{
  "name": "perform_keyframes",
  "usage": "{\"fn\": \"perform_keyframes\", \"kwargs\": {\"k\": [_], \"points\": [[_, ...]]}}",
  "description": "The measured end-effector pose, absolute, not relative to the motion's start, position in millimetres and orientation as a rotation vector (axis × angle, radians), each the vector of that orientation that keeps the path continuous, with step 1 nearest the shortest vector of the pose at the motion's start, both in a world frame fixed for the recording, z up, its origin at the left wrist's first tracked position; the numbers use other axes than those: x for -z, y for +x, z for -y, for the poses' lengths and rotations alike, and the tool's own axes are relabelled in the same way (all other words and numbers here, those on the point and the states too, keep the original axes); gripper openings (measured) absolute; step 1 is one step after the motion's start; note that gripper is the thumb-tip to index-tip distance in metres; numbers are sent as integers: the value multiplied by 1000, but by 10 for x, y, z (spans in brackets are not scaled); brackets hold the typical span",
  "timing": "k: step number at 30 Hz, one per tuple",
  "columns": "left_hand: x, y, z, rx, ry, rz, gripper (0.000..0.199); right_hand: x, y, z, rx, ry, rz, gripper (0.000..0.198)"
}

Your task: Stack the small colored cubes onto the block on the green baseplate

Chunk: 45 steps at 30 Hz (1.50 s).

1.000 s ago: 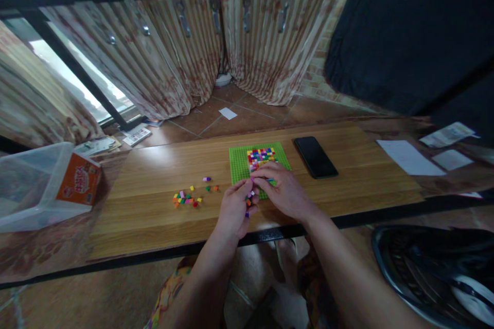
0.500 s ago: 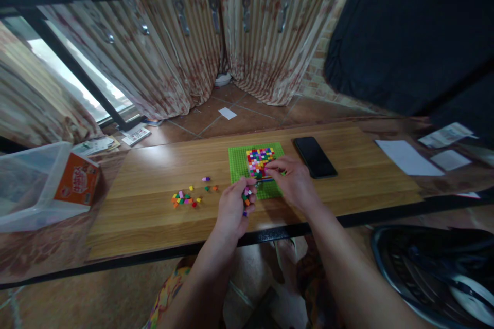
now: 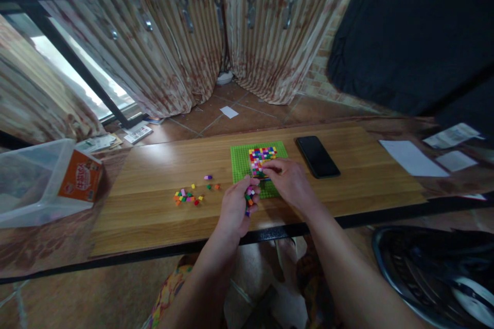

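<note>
A person's left hand (image 3: pixel 233 206) curled around small multicoloured plastic bricks (image 3: pixel 249 198) as the right hand (image 3: pixel 289 180), its hold impossible to tell, apparently seated one on the square green studded baseplate (image 3: pixel 240 157) near the brown wooden table's (image 3: pixel 146 226) back edge, careful alignment needed next.

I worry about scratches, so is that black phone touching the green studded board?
Apart. The head view shows a strip of the wooden tabletop between the black phone and the right edge of the green studded board.

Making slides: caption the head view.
Left hand cups small bricks, right hand over the colourful mosaic on a green baseplate.
</note>
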State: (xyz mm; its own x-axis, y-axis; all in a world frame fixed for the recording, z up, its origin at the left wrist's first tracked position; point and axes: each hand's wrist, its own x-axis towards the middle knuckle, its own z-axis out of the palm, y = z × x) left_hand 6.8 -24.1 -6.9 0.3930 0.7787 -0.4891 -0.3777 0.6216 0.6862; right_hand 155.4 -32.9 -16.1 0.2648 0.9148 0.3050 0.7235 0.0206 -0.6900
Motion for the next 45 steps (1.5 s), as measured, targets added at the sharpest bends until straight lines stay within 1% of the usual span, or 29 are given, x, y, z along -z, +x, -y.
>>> {"fn": "perform_keyframes", "kwargs": {"k": [5,10,18,31,38,42,45], "points": [[44,68,231,-763,458,-895,33,138,1551,337,-299,-1753,1540,14],[-17,68,226,-750,415,-886,35,170,1530,308,-310,-1774,1445,13],[-65,70,235,-767,411,-899,22,176,1528,312,-322,-1782,1370,13],[-2,53,245,-805,463,-817,21,195,1489,270,-394,-1756,1234,7],[-6,56,280,-800,495,-762,26,205,1485,259,-387,-1752,1241,10],[-3,68,283,-798,528,-779,33,211,1483,277,-365,-1738,1276,12],[10,78,268,-817,505,-799,39,154,1458,356,-356,-1640,1334,13]]}}
